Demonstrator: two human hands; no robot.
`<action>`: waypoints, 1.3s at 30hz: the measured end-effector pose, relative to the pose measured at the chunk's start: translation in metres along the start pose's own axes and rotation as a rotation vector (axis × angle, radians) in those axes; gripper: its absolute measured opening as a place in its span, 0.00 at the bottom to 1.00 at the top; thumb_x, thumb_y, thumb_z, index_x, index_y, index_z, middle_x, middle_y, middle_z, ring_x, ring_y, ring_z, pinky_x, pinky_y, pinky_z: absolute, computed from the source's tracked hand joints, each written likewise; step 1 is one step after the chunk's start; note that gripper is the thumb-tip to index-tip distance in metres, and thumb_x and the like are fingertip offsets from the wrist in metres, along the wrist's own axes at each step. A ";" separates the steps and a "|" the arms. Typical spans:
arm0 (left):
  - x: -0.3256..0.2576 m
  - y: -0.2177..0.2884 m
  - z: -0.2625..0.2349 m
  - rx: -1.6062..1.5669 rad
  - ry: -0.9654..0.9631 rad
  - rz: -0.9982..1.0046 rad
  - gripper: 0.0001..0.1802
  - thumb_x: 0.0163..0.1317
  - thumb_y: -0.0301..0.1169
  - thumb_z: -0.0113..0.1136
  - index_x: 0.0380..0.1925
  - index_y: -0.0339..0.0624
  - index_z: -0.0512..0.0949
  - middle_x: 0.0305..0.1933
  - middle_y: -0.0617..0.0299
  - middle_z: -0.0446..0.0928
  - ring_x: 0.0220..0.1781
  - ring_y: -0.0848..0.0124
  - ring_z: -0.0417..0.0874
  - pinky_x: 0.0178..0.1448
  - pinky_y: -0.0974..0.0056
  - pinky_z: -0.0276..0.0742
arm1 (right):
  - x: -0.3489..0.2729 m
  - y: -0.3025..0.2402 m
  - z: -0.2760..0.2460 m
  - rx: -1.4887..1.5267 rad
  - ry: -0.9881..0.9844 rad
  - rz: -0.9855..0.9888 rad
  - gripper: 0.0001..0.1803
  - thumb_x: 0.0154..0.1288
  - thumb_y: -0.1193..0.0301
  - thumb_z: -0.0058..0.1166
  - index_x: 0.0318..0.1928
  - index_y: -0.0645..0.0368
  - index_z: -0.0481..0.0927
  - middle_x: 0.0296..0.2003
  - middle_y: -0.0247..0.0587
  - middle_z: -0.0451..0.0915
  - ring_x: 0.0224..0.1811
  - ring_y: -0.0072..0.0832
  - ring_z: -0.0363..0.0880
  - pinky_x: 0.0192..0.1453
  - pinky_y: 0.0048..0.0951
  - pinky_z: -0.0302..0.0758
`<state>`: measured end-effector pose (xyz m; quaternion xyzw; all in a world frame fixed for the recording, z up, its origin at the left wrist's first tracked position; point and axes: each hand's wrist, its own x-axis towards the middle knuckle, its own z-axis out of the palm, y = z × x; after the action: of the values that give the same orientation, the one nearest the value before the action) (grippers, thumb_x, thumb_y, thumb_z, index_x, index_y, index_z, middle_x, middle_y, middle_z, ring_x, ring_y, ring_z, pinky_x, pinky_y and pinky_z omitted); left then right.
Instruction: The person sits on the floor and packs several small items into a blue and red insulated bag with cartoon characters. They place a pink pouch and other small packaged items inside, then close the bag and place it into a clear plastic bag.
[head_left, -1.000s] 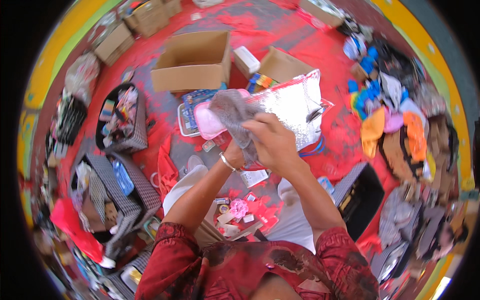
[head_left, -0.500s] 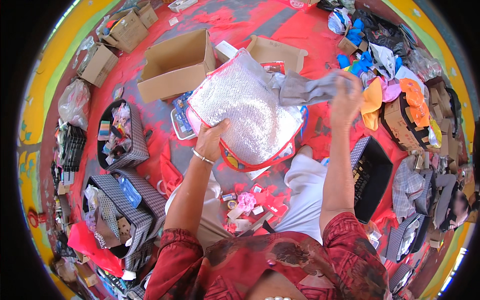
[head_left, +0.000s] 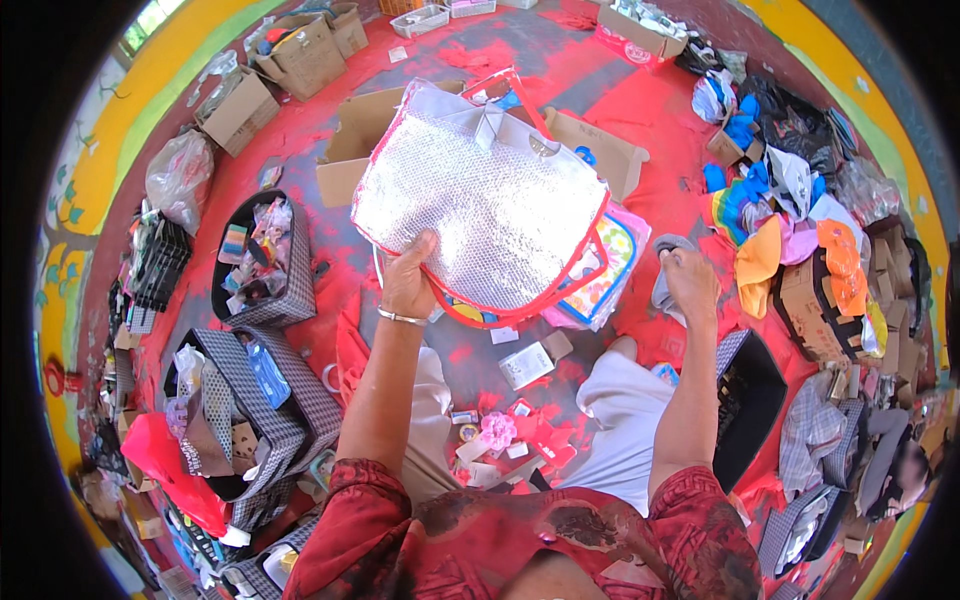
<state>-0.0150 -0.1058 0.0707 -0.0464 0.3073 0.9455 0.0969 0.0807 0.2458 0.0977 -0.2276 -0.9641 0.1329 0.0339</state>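
Note:
My left hand [head_left: 408,280] is closed on the lower left edge of a silver bubble-foil bag [head_left: 480,200] with red trim, held up in front of me. Its thumb lies over the foil. Off to the right, my right hand [head_left: 690,283] is closed around a bunched grey cloth [head_left: 664,301], possibly a sock, clear of the bag. Beneath the bag's right side shows a stack of bright patterned items [head_left: 614,258], partly hidden. A small white box [head_left: 527,366] lies on the floor between my legs, near a pink flower [head_left: 497,431].
Behind the bag stands an open cardboard box [head_left: 345,150]. Checked fabric bins [head_left: 285,305] full of small goods line the left. A dark-lined bin [head_left: 750,395] sits right of my leg. Clothes, hats and plastic bags heap around a carton [head_left: 808,300] at far right.
The grey cloth has come away from the bag's right side and is bunched in my right hand, which has moved lower. The bag has shifted up and left, uncovering the patterned stack.

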 end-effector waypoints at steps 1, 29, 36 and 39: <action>-0.001 0.001 0.001 -0.004 0.010 -0.001 0.21 0.53 0.16 0.55 0.49 0.37 0.69 0.45 0.57 0.75 0.46 0.64 0.76 0.53 0.59 0.73 | 0.001 0.003 -0.006 0.045 0.002 -0.006 0.19 0.56 0.58 0.43 0.33 0.59 0.81 0.32 0.53 0.79 0.38 0.48 0.77 0.41 0.45 0.71; 0.005 -0.036 0.006 0.492 0.164 -0.127 0.21 0.54 0.37 0.63 0.42 0.32 0.73 0.40 0.58 0.77 0.43 0.69 0.78 0.49 0.65 0.74 | -0.048 -0.082 -0.024 0.944 0.291 -0.313 0.10 0.51 0.75 0.58 0.36 0.62 0.78 0.19 0.34 0.76 0.19 0.21 0.73 0.22 0.24 0.67; 0.004 -0.033 0.013 0.098 -0.083 -0.337 0.46 0.55 0.64 0.44 0.57 0.30 0.61 0.55 0.51 0.69 0.53 0.63 0.73 0.57 0.56 0.70 | -0.070 -0.119 -0.001 -0.013 0.405 -1.041 0.26 0.50 0.72 0.48 0.55 0.52 0.71 0.17 0.35 0.72 0.17 0.29 0.73 0.19 0.30 0.67; -0.003 -0.024 0.018 0.074 -0.243 -0.299 0.45 0.53 0.63 0.49 0.54 0.30 0.63 0.56 0.47 0.68 0.55 0.62 0.72 0.58 0.56 0.69 | -0.089 -0.136 0.030 -0.093 0.258 -1.139 0.25 0.52 0.71 0.46 0.55 0.55 0.71 0.14 0.34 0.71 0.17 0.29 0.73 0.19 0.31 0.68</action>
<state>-0.0075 -0.0765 0.0717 0.0267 0.3178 0.9073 0.2742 0.0978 0.0818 0.1055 0.3107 -0.9274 0.0226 0.2072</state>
